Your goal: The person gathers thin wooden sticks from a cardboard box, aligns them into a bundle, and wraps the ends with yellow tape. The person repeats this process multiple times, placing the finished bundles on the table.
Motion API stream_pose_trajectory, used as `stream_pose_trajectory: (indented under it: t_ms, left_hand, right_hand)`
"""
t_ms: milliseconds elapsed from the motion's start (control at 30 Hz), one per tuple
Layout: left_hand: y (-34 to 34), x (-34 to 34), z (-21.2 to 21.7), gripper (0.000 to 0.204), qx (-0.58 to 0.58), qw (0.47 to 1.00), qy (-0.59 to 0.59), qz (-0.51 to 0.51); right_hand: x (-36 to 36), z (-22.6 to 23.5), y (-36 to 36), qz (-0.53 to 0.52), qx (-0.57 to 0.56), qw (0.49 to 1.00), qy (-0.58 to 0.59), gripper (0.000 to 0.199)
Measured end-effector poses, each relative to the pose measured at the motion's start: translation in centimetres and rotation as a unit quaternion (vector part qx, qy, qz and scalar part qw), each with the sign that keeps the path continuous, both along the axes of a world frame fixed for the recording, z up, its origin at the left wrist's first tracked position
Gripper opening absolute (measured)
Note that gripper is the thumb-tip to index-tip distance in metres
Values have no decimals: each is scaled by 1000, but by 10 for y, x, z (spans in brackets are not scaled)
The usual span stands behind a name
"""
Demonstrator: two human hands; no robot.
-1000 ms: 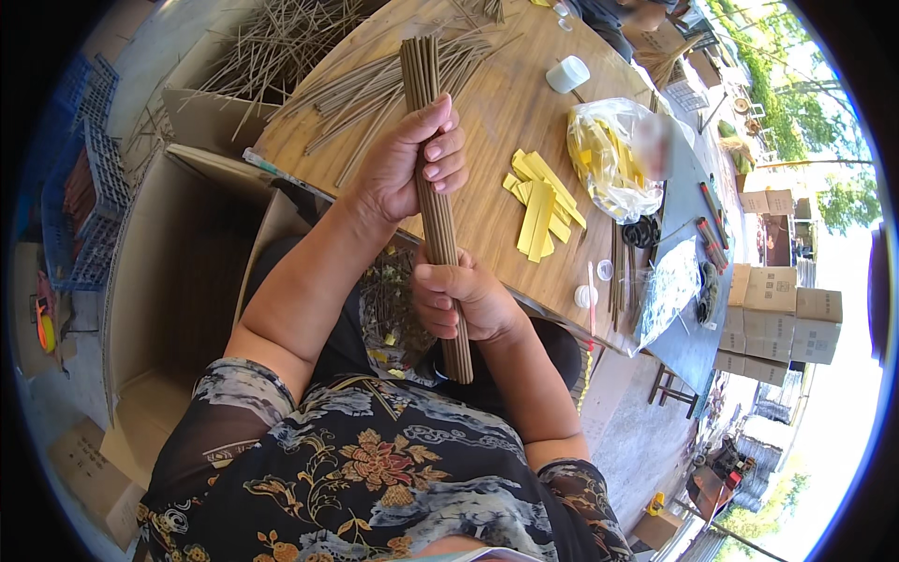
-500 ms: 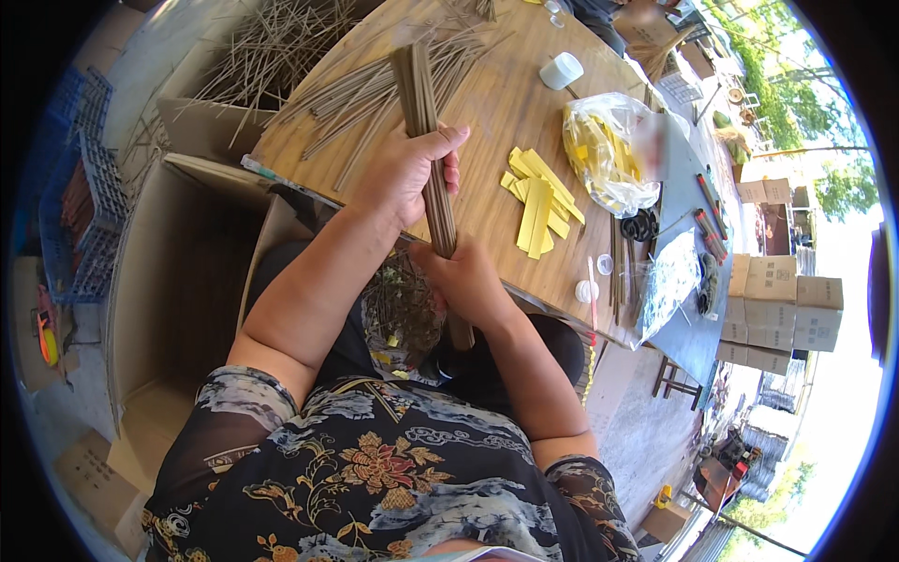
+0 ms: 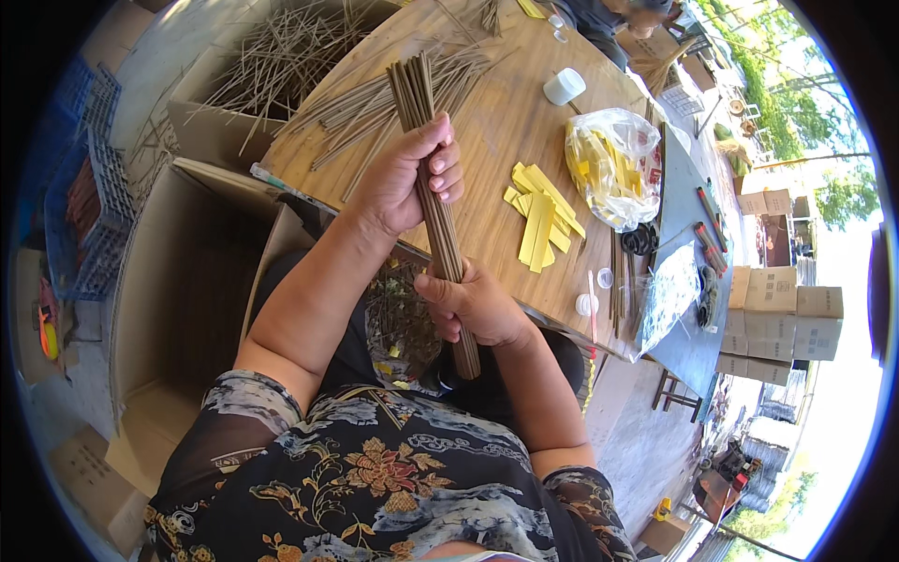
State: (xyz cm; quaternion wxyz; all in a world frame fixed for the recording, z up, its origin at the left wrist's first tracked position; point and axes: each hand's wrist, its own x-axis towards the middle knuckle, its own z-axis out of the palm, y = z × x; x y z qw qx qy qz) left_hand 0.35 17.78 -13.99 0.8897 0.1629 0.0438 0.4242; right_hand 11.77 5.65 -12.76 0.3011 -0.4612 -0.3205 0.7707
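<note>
A thick bundle of thin brown sticks [image 3: 433, 192] stands slanted between my two hands over the near edge of a round wooden table [image 3: 506, 140]. My left hand [image 3: 407, 173] wraps around the bundle's upper half. My right hand [image 3: 473, 309] grips it lower down, near my lap, with the bundle's end sticking out below the fist. Loose sticks of the same kind [image 3: 365, 103] lie spread on the table just beyond my left hand.
Yellow paper strips [image 3: 538, 211] lie right of the bundle; past them are a clear bag of yellow strips [image 3: 613, 169] and a white cup [image 3: 564, 86]. An open cardboard box [image 3: 187, 281] stands at my left. More sticks [image 3: 272, 61] are heaped beyond it. Stacked cartons [image 3: 782, 318] are far right.
The bundle has stayed in both hands. My right hand slid up it towards the left hand half a second ago and is now back lower down.
</note>
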Motion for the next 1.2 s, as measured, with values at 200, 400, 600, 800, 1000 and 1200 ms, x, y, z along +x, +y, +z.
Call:
stream_pose_trajectory:
  t_ms: [200, 400, 600, 800, 1000, 1200]
  left_hand:
    - [20, -8, -6, 24, -50, 963, 193, 181]
    - [36, -31, 0, 27, 15, 998, -8, 59]
    - [25, -14, -2, 20, -73, 931, 236, 269]
    - [-9, 8, 0, 18, -54, 968, 194, 148]
    - [-1, -1, 1, 16, -18, 984, 137, 112]
    - [-5, 0, -1, 15, -25, 992, 97, 73]
  right_hand:
    - [-10, -32, -6, -30, 281, 788, -546, 22]
    - [-9, 8, -8, 65, 31, 985, -155, 24]
    - [-15, -22, -9, -6, 249, 766, -593, 27]
    - [-16, -6, 7, -30, 231, 816, -529, 25]
    - [-6, 11, 8, 0, 39, 987, -157, 24]
    - [-13, 0, 4, -24, 103, 965, -240, 26]
